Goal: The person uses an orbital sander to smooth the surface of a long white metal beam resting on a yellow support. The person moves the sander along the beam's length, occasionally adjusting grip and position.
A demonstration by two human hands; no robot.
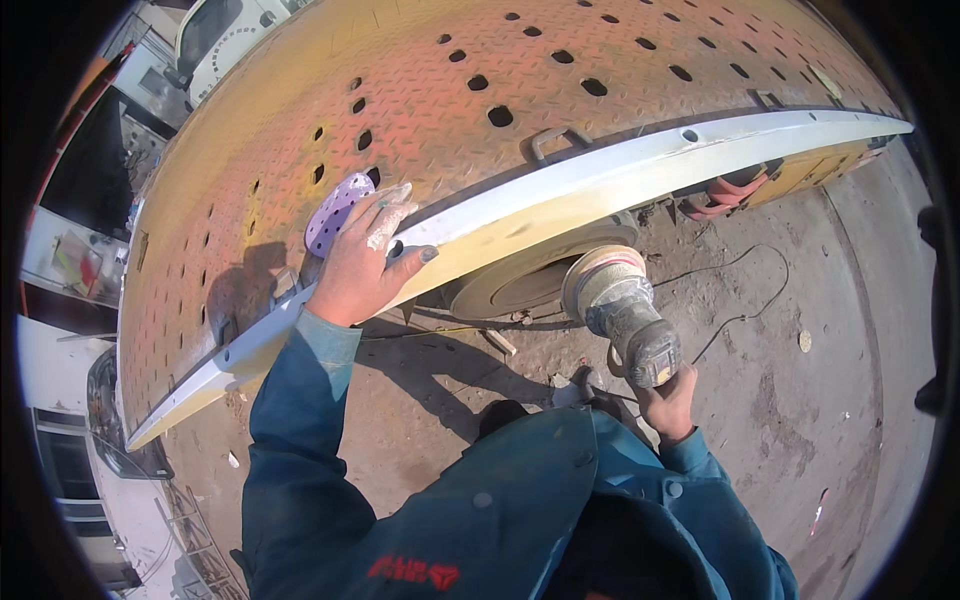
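My left hand [364, 251] rests over the white-topped metal rim [540, 176] of a large diamond-plate deck. Its dusty fingers point away from me and its thumb is spread along the rim. A purple perforated sanding disc [335, 214] shows from under the fingers' left side; whether they grip it or only lie on it is hidden. Low on the right, my right hand [670, 405] holds a dust-covered random orbital sander [626, 315] by its rear end. The sander's round pad points up toward the rim but is apart from it.
The orange and yellow deck plate [420, 112] has rows of holes and metal loops [559, 142] near the rim. A tyre [517, 281] sits underneath. A dark cable [750, 315] crosses the ground, close to a piece of wood [500, 342]. Vehicles and a ladder [191, 525] stand at left.
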